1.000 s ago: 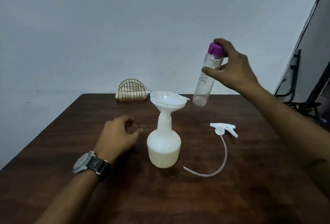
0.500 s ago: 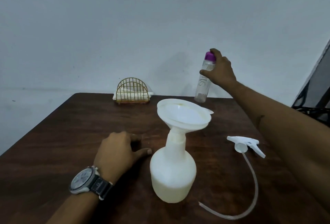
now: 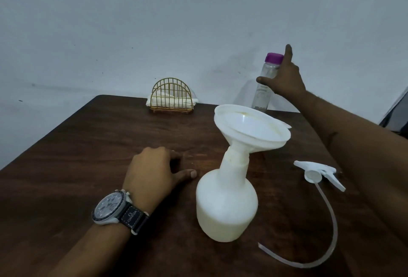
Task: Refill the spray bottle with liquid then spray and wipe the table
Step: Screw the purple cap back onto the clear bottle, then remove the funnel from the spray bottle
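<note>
Head view: the purple-capped bottle (image 3: 263,93) has been set down at the far bench (image 3: 88,144) edge, the right hand (image 3: 284,80) with its grip spread apart; pouring is judged finished, funnel (image 3: 251,127) removal next.

A single wide-angle view is given, taken from head height at the near side of the table (image 3: 66,144) and aimed forward and down. The spray bottle (image 3: 227,210) is caught close, just right of the middle, both forearms (image 3: 88,250) are seen entering from below, and the upper part is filled by the wall (image 3: 154,22) behind the far edge
</note>
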Demonstrator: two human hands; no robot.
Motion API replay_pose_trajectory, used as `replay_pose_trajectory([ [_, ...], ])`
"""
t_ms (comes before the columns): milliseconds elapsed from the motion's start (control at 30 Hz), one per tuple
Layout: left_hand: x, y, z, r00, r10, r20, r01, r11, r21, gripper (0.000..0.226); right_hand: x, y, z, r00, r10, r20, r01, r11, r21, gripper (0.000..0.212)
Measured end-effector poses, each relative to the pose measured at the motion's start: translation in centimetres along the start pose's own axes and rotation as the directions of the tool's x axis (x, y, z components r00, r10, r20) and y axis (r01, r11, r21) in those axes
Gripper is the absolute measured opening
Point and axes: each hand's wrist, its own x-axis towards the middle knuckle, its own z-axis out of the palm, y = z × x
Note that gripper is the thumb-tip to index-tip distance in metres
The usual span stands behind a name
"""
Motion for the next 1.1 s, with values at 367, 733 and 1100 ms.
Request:
replay_pose_trajectory([
  [367,-0.1,-0.3,0.3,1.0,-0.012,-0.004,0.011,0.999,-0.03,0.065,-4.0,-4.5,-4.3,0.989,0.137,-0.047,-0.13,0.983,0.129,0.115],
  [733,-1.9,-0.6,-0.7,1.0,0.001,0.029,0.006,0.968,-0.251,0.043,-19.8,-15.6,-17.4,0.927,-0.108,0.359,-0.014,0.947,0.322,0.071],
  [1100,-9.7,3.1,-1.4,0.988,0.139,0.067,-0.082,0.841,-0.535,0.096,-24.2,-18.8,-17.3,0.805,-0.157,0.572,0.213,0.977,-0.031,0.089],
])
